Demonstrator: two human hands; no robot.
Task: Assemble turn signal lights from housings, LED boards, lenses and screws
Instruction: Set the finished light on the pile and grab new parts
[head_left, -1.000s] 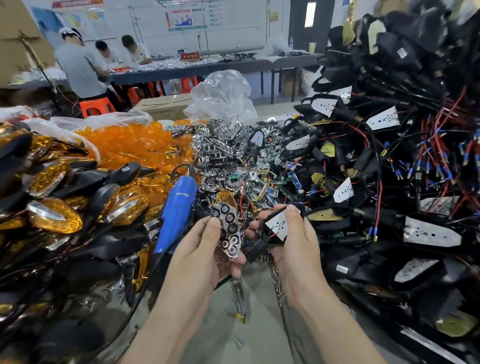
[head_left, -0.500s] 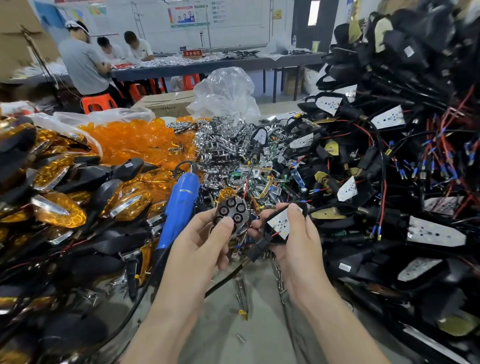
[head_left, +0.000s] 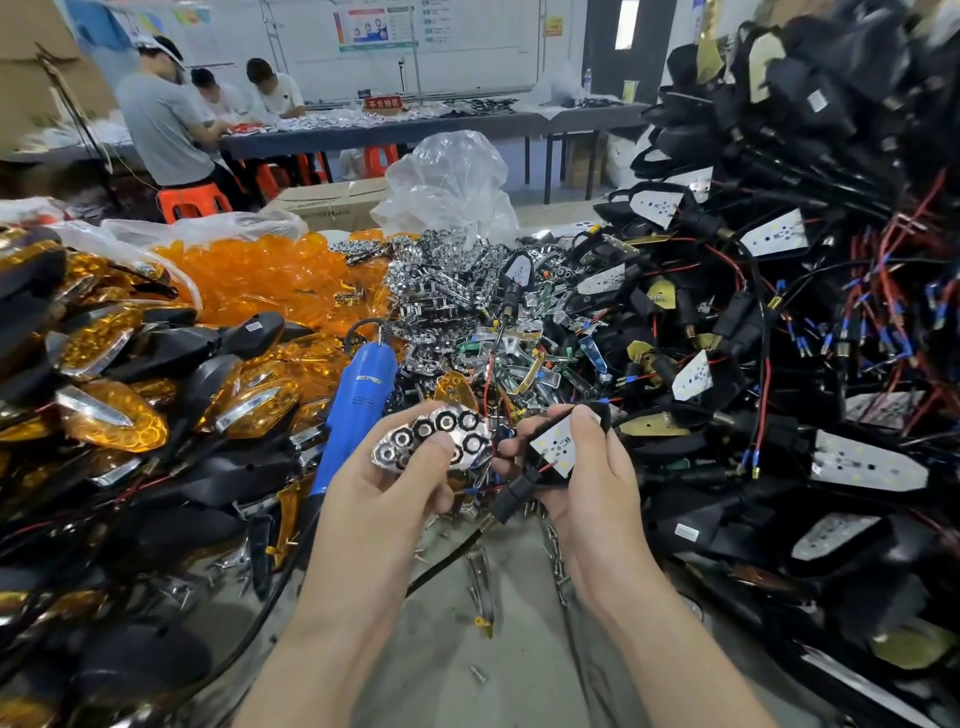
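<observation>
Housing (head_left: 522, 491), board (head_left: 556, 447) up, pinched in right hand (head_left: 597, 493); left hand (head_left: 384, 499) pinches reflector (head_left: 436, 436) at its nine o'clock. Seated skewed, it could jam.

A chrome reflector (head_left: 434, 440) with ringed round sockets lies face-up in the left hand (head_left: 384, 491). Just beside it the right hand (head_left: 595, 486) grips a black housing (head_left: 514, 493) (white LED board (head_left: 555, 447) showing, stem pointing down-left).
</observation>
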